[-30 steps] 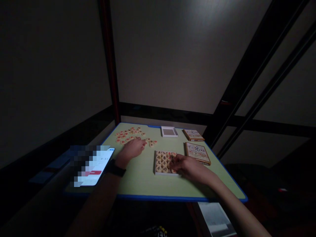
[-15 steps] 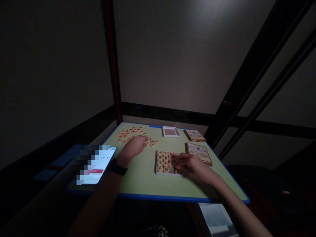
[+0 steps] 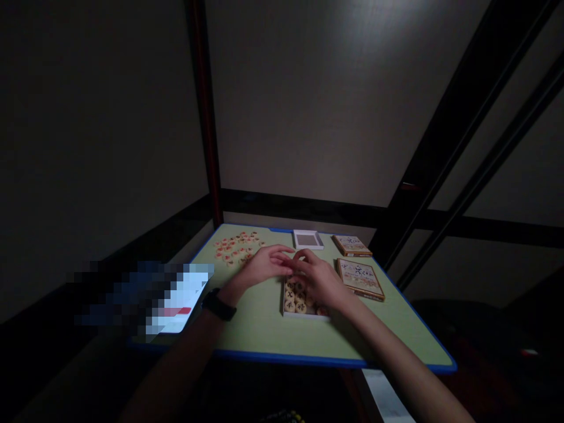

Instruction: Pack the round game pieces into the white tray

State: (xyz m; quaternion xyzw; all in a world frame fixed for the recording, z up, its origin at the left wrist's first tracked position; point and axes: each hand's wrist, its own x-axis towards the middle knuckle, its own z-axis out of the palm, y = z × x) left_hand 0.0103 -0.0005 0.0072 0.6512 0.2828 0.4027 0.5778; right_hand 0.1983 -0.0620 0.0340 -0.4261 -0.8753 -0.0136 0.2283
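Note:
My left hand (image 3: pixel 264 267) and my right hand (image 3: pixel 318 279) meet above the far end of a white tray (image 3: pixel 304 314) that holds rows of round wooden game pieces. The fingertips of both hands pinch together around one small round piece (image 3: pixel 301 255). A loose heap of red-marked round pieces (image 3: pixel 234 247) lies on the green table (image 3: pixel 264 329) to the left of my left hand. A dark watch sits on my left wrist.
A lit phone (image 3: pixel 180 299) lies at the table's left edge. An empty white box half (image 3: pixel 308 238) stands at the far edge, with two printed box lids (image 3: pixel 360 278) to the right. Dark bed-frame bars rise behind and to the right.
My left hand left the loose heap and moved right to the tray. My right hand lifted from the tray's pieces and met it over the tray's far end.

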